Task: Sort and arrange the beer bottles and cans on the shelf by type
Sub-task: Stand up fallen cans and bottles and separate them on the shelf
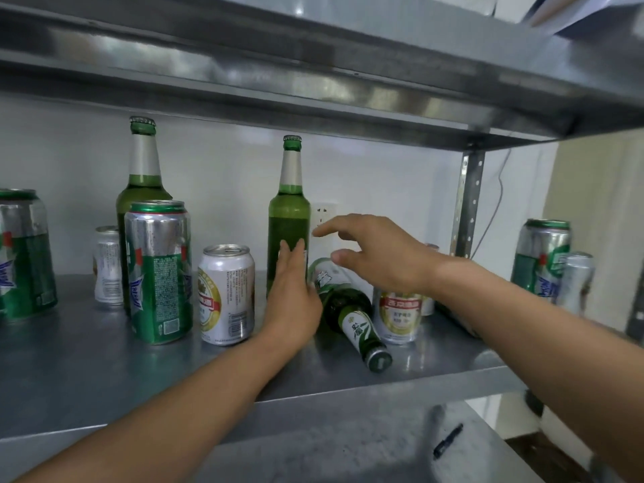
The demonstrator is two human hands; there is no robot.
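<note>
On the shelf (87, 378), the left hand (292, 298) lays straight fingers (284, 254) flat against the upright green bottle (288, 217), probably steadying it, while the right hand (380, 256) hovers with a wide, empty grip above the fallen bottle (348, 308), likely to stand it among its kind. The right wrist hides part of a gold-labelled can (400, 318), and the frame cuts off the leftmost green can (21, 252).

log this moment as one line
left hand: open, against upright green glass bottle | right hand: open, above fallen green glass bottle | grey metal shelf: unsorted
</note>
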